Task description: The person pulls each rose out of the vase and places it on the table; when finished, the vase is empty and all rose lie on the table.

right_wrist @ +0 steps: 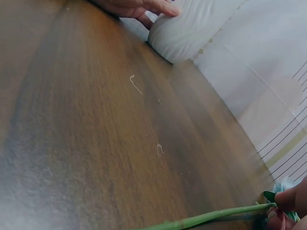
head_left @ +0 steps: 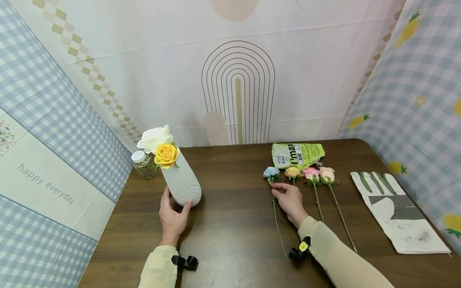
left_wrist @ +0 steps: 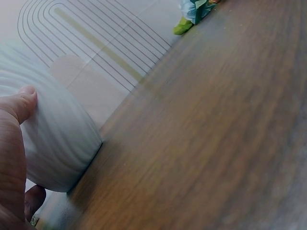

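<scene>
Blue flower (head_left: 271, 173), ruffled, thin-stemmed; white vase (head_left: 184, 182), ridged.

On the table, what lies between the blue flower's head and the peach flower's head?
In the head view, the yellow flower and pink flower have their heads between the blue flower and peach flower.

The left wrist view's left edge cuts off the white vase (left_wrist: 62, 139).

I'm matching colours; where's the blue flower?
In the head view, the blue flower is right of centre, just left of the yellow-orange flower, pinched by the right hand.
</scene>
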The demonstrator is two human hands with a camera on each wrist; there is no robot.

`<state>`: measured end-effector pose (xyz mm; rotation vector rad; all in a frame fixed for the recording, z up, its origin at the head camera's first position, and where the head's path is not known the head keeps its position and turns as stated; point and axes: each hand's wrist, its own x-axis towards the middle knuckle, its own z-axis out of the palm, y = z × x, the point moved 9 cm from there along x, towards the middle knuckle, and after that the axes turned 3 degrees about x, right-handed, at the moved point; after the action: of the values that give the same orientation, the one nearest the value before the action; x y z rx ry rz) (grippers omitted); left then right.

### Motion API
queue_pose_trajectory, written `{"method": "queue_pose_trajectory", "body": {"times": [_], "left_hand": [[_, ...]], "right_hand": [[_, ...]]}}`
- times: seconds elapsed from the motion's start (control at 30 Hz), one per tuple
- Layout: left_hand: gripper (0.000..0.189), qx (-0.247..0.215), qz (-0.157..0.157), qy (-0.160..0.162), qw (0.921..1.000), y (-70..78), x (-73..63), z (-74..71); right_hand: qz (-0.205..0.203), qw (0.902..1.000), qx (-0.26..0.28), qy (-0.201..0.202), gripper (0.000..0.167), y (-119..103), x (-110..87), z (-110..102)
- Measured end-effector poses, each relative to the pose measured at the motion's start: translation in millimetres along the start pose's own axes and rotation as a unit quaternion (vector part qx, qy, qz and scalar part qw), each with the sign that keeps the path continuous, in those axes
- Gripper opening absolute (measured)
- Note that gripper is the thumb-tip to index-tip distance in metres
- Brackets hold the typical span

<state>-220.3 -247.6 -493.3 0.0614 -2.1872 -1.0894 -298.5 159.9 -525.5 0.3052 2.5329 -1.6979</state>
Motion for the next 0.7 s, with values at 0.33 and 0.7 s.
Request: {"method": "queue_pose_trajectory", "body": {"times": [0.33, 0.7], "left_hand": [[0.087, 0.006, -0.007, -0.002, 1.0000, -2.0, -0.2, 0.7], [0.085, 0.001, 0.007, 0.004, 1.0000, 1.1, 0.3, 0.1]], "right_hand": [[-0.120, 0.9911, -0.024, 0.053, 0.028, -57, -16.4, -13], [-0.299, 0.9504, 0.044, -0.074, 0.027, -197, -66.1, 33]]}}
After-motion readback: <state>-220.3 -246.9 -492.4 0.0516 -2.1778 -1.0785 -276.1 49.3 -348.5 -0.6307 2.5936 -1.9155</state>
